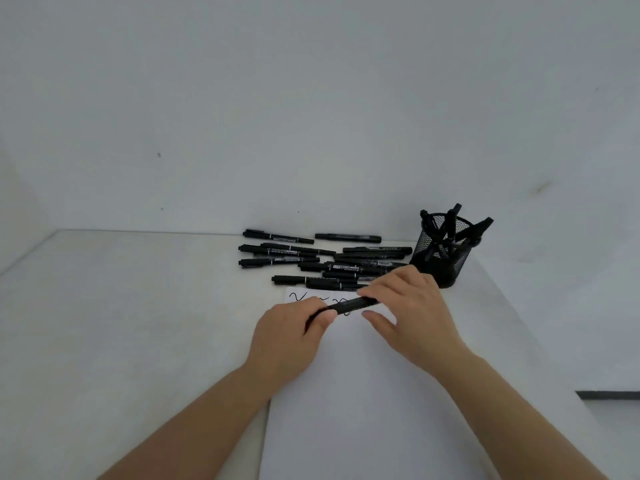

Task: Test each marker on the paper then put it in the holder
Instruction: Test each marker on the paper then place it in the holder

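Both hands hold one black marker (349, 304) level above the top of the white paper (363, 393). My left hand (294, 332) grips its left end, fingers curled round it. My right hand (408, 306) pinches its right end between fingers and thumb. Black squiggles (301, 298) mark the paper's top edge, partly hidden by the marker. A black mesh holder (446, 252) stands at the back right with several markers sticking out of it. Several loose black markers (311, 258) lie in a pile behind the paper.
The white table (121, 306) ends at a pale wall behind the pile. Its left edge runs diagonally at the far left, and its right edge falls away beside the holder. A dark strip (609, 394) shows low at the right.
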